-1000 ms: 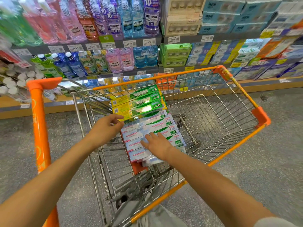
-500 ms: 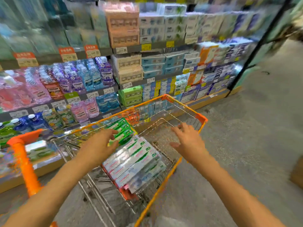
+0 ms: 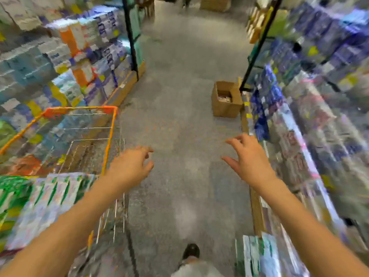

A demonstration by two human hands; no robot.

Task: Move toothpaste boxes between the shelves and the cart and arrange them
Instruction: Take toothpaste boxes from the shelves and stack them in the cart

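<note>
The view is blurred by motion. The wire cart with orange rim stands at the left, holding a stack of white-and-green toothpaste boxes in its near end. My left hand hovers just right of the cart's rim, fingers loosely curled, holding nothing. My right hand is spread in the air over the aisle floor, empty, close to the right shelves. More white-and-green boxes sit low on the right shelf near my right forearm.
Shelves of packed goods line the left and right sides of the aisle. An open cardboard box stands on the grey floor by the right shelf. My shoe shows at the bottom.
Both hands have come off the boxes in the cart. My view has swung right, from the left shelves to looking down the aisle, and the cart now lies at the left.
</note>
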